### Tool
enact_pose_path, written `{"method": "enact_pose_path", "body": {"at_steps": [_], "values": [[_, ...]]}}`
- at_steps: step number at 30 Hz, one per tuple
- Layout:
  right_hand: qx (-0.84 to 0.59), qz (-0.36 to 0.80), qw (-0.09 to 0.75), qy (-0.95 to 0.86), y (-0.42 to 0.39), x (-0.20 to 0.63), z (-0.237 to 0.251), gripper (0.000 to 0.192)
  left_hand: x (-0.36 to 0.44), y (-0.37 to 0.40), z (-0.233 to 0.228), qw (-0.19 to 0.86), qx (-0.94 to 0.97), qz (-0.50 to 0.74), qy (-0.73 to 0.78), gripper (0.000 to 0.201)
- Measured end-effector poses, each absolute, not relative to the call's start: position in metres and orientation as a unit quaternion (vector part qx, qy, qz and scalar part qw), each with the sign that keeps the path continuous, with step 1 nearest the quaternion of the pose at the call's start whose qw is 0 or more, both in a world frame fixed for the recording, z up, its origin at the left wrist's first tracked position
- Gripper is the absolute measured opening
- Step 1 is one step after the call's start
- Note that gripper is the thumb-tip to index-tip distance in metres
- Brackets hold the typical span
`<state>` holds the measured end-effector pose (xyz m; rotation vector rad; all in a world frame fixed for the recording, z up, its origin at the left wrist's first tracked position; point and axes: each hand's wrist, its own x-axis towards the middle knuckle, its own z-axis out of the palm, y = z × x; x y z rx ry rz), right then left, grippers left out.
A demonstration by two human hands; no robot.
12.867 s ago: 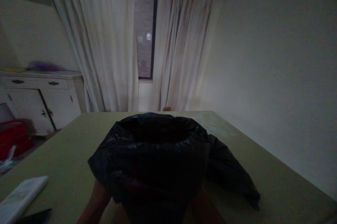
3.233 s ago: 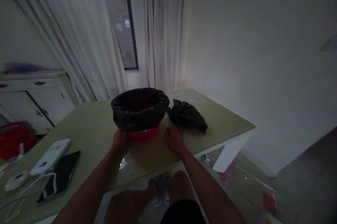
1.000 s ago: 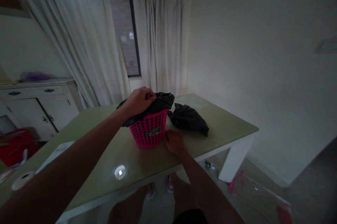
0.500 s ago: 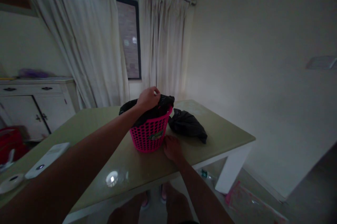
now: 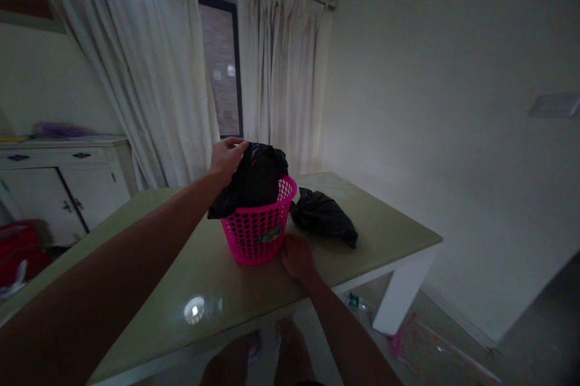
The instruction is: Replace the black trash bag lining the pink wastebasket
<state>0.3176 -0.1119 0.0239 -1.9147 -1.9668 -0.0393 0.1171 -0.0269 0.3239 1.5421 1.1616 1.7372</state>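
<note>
A pink plastic basket (image 5: pixel 256 235) with a perforated wall stands upright on the table. My left hand (image 5: pixel 228 156) pinches the upper edge of a black plastic bag (image 5: pixel 260 174), which rises out of the basket and hangs over its left rim. The basket's right rim is bare. Low beside the basket's right side, my right hand (image 5: pixel 298 254) rests on the table with curled fingers. Its fingertips are against or close to the basket's base, and whether they grip anything is hidden. Behind that hand lies a second black plastic bag (image 5: pixel 322 217), crumpled.
The pale green table (image 5: pixel 376 217) has a front edge close to my legs. A white cabinet (image 5: pixel 40 186) and a red object (image 5: pixel 22 253) are at the left. Curtains (image 5: pixel 290 72) hang behind the table, and a clear plastic package (image 5: pixel 439 350) lies on the floor at right.
My left hand has moved left and slightly up, pulling the black bag off the basket's right rim and bunching it higher. My right hand has stayed by the basket's base.
</note>
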Motion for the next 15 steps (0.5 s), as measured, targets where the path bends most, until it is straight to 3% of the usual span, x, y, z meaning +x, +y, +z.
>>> {"method": "enact_pose_path", "body": {"at_steps": [8, 15], "values": [[-0.680, -0.011, 0.201, -0.706, -0.110, 0.318, 0.021, 0.033, 0.095, -0.010, 0.350, 0.219, 0.516, 0.721, 0.407, 0.010], [-0.681, -0.013, 0.204, -0.703, -0.108, 0.319, 0.019, 0.034, 0.070, -0.011, 0.378, 0.047, 0.480, 0.781, 0.396, 0.005]]}}
